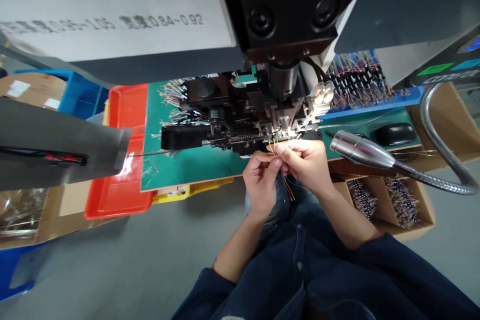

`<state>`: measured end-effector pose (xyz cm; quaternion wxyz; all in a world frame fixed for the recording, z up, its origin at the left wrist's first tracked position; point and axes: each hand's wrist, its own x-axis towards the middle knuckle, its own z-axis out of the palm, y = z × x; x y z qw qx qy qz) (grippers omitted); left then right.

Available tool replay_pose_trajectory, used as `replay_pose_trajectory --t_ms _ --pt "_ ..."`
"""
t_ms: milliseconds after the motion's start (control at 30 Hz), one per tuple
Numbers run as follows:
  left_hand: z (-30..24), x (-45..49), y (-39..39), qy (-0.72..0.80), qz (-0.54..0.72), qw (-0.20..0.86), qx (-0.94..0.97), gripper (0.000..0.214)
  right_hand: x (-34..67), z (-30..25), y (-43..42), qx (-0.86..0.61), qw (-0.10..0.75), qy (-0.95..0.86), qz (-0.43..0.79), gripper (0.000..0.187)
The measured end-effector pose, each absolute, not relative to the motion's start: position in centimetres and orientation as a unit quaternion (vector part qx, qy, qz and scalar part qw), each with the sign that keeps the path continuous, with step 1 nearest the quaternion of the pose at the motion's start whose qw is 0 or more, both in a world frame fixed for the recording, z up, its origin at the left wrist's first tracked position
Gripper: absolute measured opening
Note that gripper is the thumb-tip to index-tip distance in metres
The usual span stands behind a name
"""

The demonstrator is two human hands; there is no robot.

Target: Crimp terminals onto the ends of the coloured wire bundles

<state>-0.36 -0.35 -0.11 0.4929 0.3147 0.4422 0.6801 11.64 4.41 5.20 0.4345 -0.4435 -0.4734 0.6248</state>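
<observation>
Thin coloured wires [288,191], among them red and yellow ones, run between my two hands, with loose ends hanging below. My left hand [262,180] pinches them from the left, thumb and fingertips pressed together. From the right, my right hand [304,160] grips the same wires, its fingertips touching the left ones. Yellow and green wire ends point up toward the tooling of a crimping machine [283,125] just beyond my fingers. A strip of small metal terminals [247,137] leads into the tooling from the left. The fingers hide the middle of the wires.
A flexible metal lamp [362,150] reaches in from the right, near a black computer mouse [395,134]. Bundled wires lie in a blue tray [375,101] and a divided cardboard box [378,205]. Red trays [116,197] stand left of the green worktop [195,172].
</observation>
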Motion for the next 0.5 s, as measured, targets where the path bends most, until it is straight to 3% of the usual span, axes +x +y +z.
replay_pose_trajectory --t_ms 500 --pt "0.5 -0.1 0.2 0.455 0.698 0.464 0.302 0.034 11.5 4.1 4.5 -0.445 0.450 -0.412 0.655 0.039"
